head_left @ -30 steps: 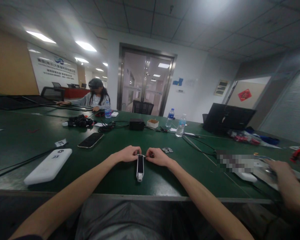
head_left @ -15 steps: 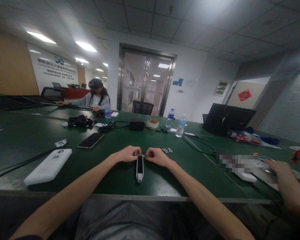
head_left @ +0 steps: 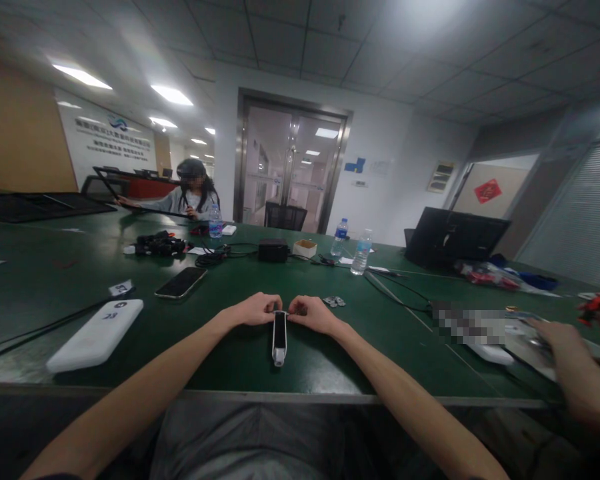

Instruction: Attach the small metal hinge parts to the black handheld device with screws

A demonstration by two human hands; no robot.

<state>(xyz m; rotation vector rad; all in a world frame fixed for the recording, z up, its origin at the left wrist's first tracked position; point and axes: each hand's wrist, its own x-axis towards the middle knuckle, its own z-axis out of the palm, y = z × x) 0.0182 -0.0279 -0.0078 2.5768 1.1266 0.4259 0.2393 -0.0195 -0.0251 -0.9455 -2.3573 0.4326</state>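
Note:
A narrow white device with a long black face (head_left: 279, 333) lies lengthwise on the green table in front of me, its tapered white end towards me. At its far left corner, my left hand (head_left: 256, 309) is closed, thumb and fingertips pinched against the device. My right hand (head_left: 314, 314) has its fingers curled together at the far right corner. Whatever small piece may sit between those right fingertips is too small and dark to make out. Just beyond the right hand lie several small grey metallic pieces (head_left: 334, 302).
A phone (head_left: 181, 282) and a white power bank (head_left: 97, 335) with a cable lie left. Further back are a black box (head_left: 273, 250), a small open box (head_left: 305, 249) and water bottles (head_left: 362, 253). Another person's hand (head_left: 555, 333) works at right; someone sits across the table.
My right fingertips have shifted slightly left, closer to the device, which stays in place. Across the table, the other person has raised a dark, thin-framed panel.

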